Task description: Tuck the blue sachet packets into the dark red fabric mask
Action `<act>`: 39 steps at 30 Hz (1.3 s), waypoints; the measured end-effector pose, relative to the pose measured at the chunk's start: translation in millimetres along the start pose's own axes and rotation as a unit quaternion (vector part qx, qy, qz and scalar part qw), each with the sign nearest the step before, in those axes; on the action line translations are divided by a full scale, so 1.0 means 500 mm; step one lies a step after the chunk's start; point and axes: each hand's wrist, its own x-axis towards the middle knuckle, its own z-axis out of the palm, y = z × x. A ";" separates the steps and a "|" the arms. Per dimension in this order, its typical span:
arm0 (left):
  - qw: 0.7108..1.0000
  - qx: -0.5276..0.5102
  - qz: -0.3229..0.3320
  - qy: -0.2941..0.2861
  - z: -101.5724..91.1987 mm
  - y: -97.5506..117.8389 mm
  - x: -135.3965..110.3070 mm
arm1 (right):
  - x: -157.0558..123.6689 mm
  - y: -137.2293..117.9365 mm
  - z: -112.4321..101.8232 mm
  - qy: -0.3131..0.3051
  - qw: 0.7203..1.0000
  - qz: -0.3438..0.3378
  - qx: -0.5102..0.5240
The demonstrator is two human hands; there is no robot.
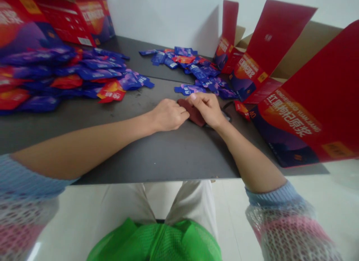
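Over the middle of the grey table [157, 148], my left hand [171, 115] and my right hand [207, 107] meet at a flat, dark reddish-brown piece [193, 113], whose kind I cannot make out. My left hand's fingers are closed at its left edge. My right hand pinches its upper edge between thumb and fingers. Partly hidden behind my right wrist lies a dark grey object [226, 117]. Just beyond my hands is a blue-purple sachet [186, 89], at the near edge of a loose pile of sachets [200, 70].
Stacked blue and red sachets [67, 75] cover the table's left side, with a red box [84, 23] behind them. Open red boxes stand at the right, the nearest large box [305, 115] reaching the table edge. A small red sachet [241, 109] lies beside it.
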 end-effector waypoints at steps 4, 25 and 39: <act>0.999 -0.021 0.016 0.020 0.000 0.001 -0.002 | 0.005 -0.005 -0.012 -0.078 0.996 -0.008 0.048; 0.995 0.058 -0.042 -0.069 -0.013 0.010 0.000 | 0.044 0.090 -0.056 -0.141 0.931 0.069 -0.330; 0.998 0.033 -0.043 -0.033 -0.011 0.010 -0.002 | 0.011 -0.003 -0.037 -0.184 0.942 -0.016 -0.281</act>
